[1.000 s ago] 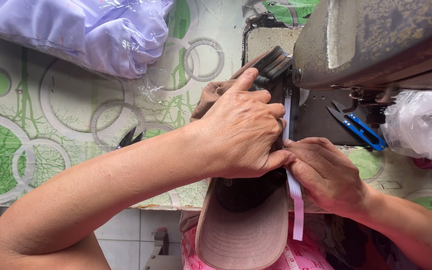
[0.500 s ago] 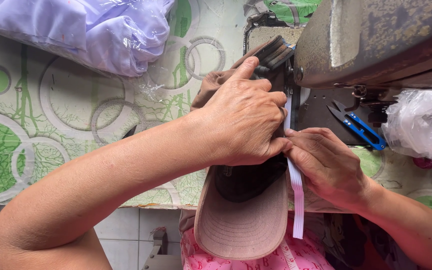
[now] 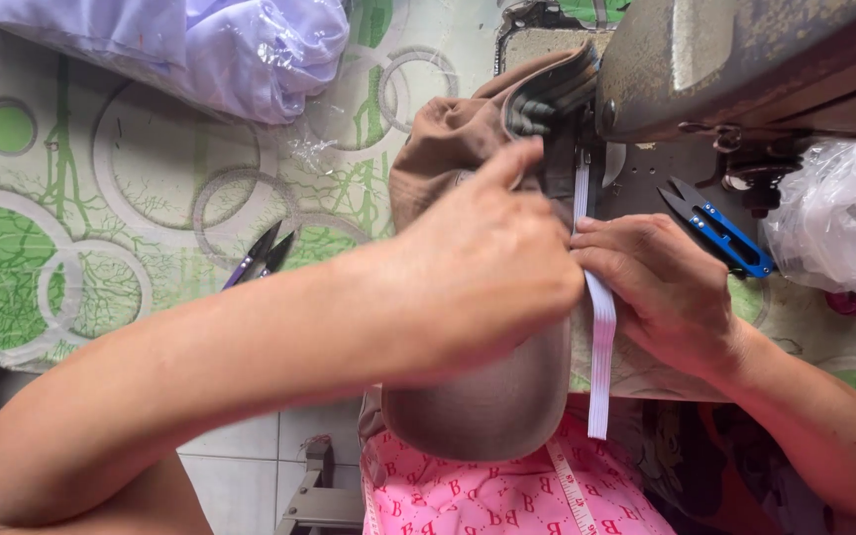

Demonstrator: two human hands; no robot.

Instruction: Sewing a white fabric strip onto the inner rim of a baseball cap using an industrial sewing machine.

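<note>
A brown cap lies under the head of a sewing machine, its pale brim pointing toward me. My left hand presses down on the cap's crown, fingers curled over the fabric. My right hand pinches a white elastic band against the cap's edge beside the needle. The band's free end hangs past the table edge.
A green patterned cloth covers the table. Dark thread snips lie left of my arm, blue-handled snips right of the machine foot. A lilac plastic bag sits at the back left, crumpled clear plastic at the right.
The cap has slid up toward the machine and its crown now bulges at the top. Both hands moved up with it, still on cap and band.
</note>
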